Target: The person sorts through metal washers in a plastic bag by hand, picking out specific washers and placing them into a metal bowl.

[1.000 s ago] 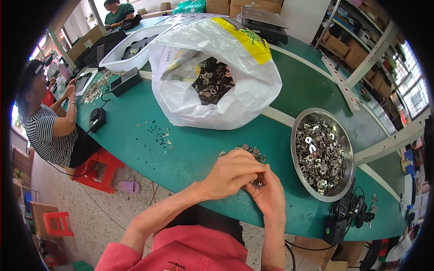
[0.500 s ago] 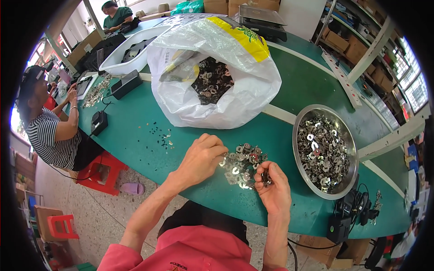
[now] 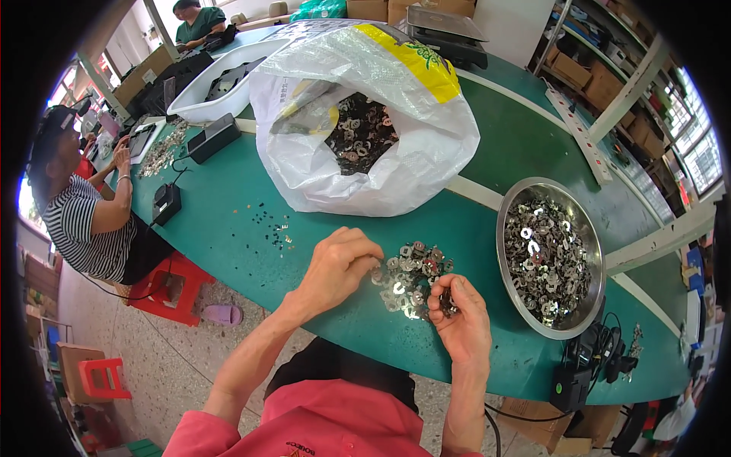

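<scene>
A loose pile of small, flat, ring-like metal pieces point(image 3: 407, 278) lies on the green table in front of me. At its left edge, my left hand point(image 3: 341, 263) is closed, thumb and fingertips pinched together. A shiny piece shows by those fingertips, but whether it is gripped is hidden. My right hand point(image 3: 466, 316), palm turned up and fingers curled, holds several metal pieces point(image 3: 448, 303) at the pile's right side. Similar pieces fill a round steel bowl point(image 3: 499, 251) to the right. More lie inside a big white woven sack point(image 3: 426, 179) beyond my hands, its mouth open.
Tiny dark and shiny bits point(image 3: 266, 225) are scattered left of my hands. Black power adapters point(image 3: 213, 139) and a white bin point(image 3: 199, 111) stand at far left, near a seated co-worker point(image 3: 91, 213). Cables and black adapters point(image 3: 572, 381) sit below the bowl. A scale point(image 3: 445, 38) stands behind the sack.
My left fingertips have shifted very slightly at the pile's edge. My right hand keeps its place with the metal pieces. The whole view has moved a little.
</scene>
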Demonstrator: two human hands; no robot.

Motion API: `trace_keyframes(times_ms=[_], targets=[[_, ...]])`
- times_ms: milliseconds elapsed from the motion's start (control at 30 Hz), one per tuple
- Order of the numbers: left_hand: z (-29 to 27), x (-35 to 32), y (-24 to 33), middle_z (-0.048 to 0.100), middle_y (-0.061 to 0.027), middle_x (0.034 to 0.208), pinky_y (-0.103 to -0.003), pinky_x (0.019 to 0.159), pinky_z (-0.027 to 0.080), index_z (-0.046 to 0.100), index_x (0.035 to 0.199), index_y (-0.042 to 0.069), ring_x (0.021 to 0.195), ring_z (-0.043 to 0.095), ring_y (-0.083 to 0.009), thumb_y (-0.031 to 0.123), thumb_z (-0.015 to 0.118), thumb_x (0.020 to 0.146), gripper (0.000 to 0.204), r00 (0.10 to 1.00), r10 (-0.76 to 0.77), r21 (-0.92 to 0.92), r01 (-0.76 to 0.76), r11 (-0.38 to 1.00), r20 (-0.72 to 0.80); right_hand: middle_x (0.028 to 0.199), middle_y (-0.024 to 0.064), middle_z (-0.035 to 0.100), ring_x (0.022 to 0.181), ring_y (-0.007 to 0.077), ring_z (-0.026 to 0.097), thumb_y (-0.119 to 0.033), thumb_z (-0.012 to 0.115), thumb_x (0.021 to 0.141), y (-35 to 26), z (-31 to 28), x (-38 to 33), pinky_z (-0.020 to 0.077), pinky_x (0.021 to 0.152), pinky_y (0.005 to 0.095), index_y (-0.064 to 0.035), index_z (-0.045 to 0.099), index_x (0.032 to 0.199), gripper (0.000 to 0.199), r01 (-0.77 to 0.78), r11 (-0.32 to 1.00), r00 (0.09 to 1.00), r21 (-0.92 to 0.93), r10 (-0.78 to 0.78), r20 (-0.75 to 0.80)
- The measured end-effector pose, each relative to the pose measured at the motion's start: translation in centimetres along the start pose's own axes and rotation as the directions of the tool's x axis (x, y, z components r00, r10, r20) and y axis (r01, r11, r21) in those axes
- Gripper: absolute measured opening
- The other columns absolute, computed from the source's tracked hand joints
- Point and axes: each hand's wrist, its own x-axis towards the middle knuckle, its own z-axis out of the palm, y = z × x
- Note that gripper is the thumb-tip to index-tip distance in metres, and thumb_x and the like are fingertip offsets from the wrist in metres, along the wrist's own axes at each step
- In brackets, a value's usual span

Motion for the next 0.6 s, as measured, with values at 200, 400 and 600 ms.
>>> trace_keyframes(times_ms=[200, 400, 600], targets=[[0.0, 0.6, 2.0, 0.059, -0.0072, 0.076, -0.027, 0.062, 0.045, 0.065, 0.085, -0.002, 0.069, 0.057, -0.0165, -0.004, 0.061, 0.077, 0.01, 0.985, -0.152, -0.288, 0.169, 0.943, 0.083, 0.089, 0.0067, 0.061, 0.074, 0.0129, 0.06, -0.015, 0.055, 0.092, 0.1, 0.3, -0.3, 0.0521, 0.062, 0.0219, -0.0014, 0.058, 0.105, 0.019, -0.045, 0.994, 0.999, -0.103, 0.048, 0.022], [1.6, 1.1, 3.4, 0.059, -0.0101, 0.076, -0.031, 0.059, 0.046, 0.065, 0.086, -0.001, 0.067, 0.06, -0.0199, -0.003, 0.059, 0.076, 0.012, 0.975, -0.198, -0.423, 0.222, 0.878, 0.101, 0.091, 0.0062, 0.062, 0.077, 0.0127, 0.062, -0.008, 0.06, 0.087, 0.3, 1.2, -0.4, 0.0526, 0.063, 0.022, -0.0016, 0.056, 0.11, 0.024, -0.057, 0.974, 0.998, -0.219, 0.063, 0.022], [2.3, 1.2, 4.8, 0.059, -0.0068, 0.077, -0.025, 0.058, 0.046, 0.066, 0.087, -0.002, 0.065, 0.057, -0.0127, -0.003, 0.059, 0.079, 0.01, 0.99, -0.1, -0.36, 0.131, 0.924, 0.102, 0.086, 0.0059, 0.063, 0.071, 0.0118, 0.062, -0.007, 0.062, 0.085, 0.5, 1.1, -0.3, 0.0519, 0.058, 0.02, -0.001, 0.055, 0.108, 0.024, -0.017, 0.973, 1.0, -0.229, 0.02, 0.013]])
